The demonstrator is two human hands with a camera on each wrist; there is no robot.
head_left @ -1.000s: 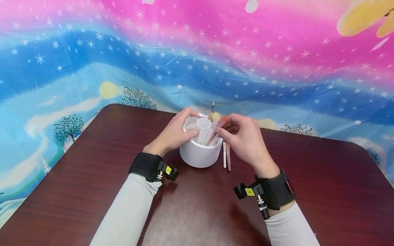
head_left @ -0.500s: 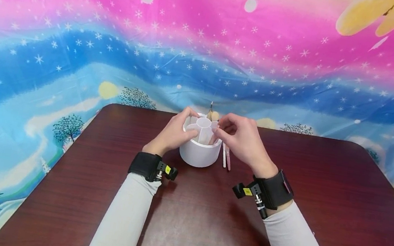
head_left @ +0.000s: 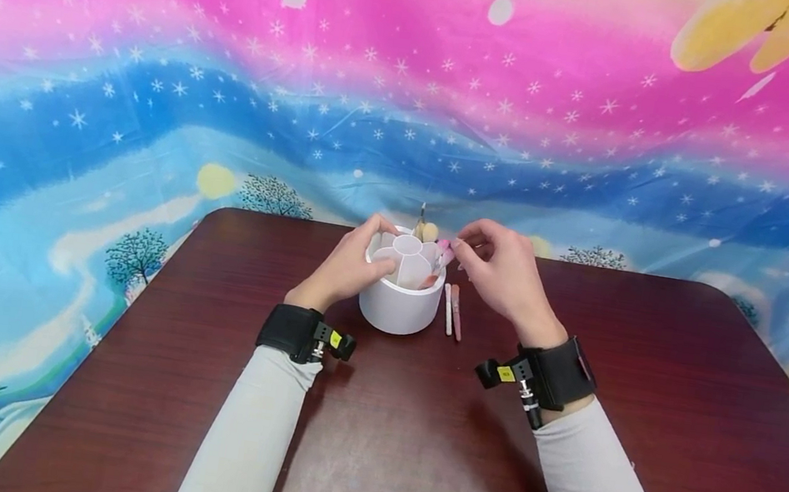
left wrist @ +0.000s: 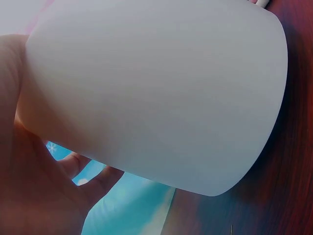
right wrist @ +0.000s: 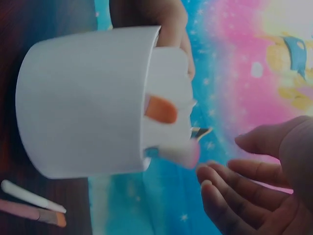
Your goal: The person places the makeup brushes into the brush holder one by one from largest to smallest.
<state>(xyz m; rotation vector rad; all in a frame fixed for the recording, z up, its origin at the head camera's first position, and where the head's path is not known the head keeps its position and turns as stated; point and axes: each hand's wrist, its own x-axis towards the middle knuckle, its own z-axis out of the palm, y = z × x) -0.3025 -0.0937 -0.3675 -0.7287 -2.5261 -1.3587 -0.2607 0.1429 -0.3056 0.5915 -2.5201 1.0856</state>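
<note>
A round white makeup brush holder with inner compartments stands on the table. My left hand grips its left side, thumb over the rim; in the left wrist view the holder's smooth wall fills most of the picture. A makeup brush with orange bristles stands low in a compartment on the right side. Next to it, a brush with a pink tip leans out over the rim. My right hand is just beyond that tip, thumb and fingers spread apart with nothing between them.
Two makeup brushes, a white-handled one and a pink-handled one, lie on the table right of the holder. A cream-headed brush rises at the holder's back. A printed cloth hangs behind the table.
The orange-bristled brush, earlier at my right fingers, has dropped lower into the holder. My right hand has moved up and right, off it, and the pink-tipped brush shows. My left hand stays put.
</note>
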